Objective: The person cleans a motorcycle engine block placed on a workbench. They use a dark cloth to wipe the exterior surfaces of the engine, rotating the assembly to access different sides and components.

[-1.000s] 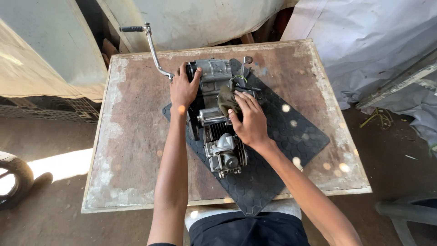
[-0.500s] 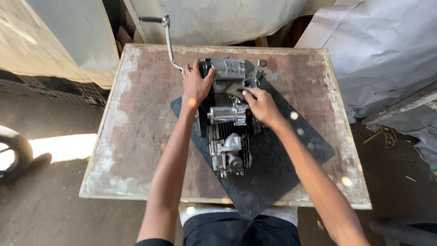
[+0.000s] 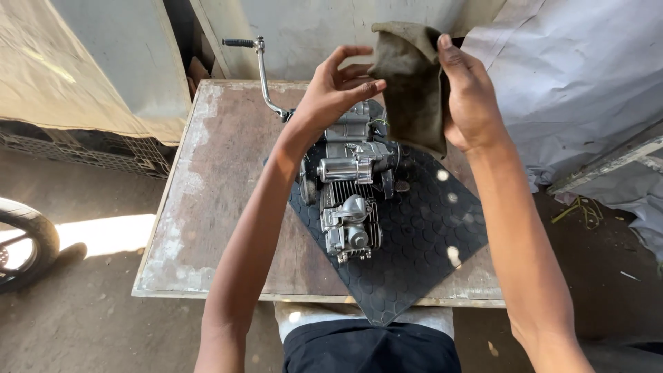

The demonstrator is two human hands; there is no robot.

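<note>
Olive-drab, grimy cloth rag now hangs above the silver motorcycle engine on the worn table, lifted off it; right hand pinches its top edge, left hand spread-fingered just beside it.

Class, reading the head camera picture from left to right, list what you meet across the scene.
Tyre → kick lever → left hand → cloth → right hand → grey tarp. The engine and mat lie beneath the hands, so they are left out.
</note>
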